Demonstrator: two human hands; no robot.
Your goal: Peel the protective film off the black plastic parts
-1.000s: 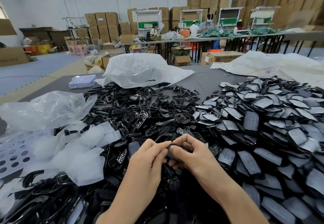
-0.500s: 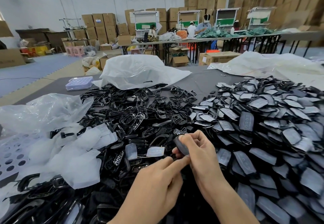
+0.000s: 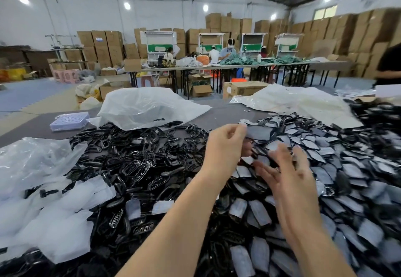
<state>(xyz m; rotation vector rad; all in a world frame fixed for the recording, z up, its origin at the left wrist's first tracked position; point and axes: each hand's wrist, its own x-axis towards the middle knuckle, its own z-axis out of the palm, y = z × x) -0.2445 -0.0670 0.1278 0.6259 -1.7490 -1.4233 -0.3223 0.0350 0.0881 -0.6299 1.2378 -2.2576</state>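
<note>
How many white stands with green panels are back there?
4 stands, in a row behind the long far table: leftmost, second, third, rightmost. More may be hidden.

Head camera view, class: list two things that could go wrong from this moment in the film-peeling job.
1. The left hand pinches a grey piece only by its edge; it might slip into the heap of film-covered parts below.
2. That heap meets the pile of bare black frames with no divider, so the spread right hand could nudge unpeeled parts across and mix them.
</note>
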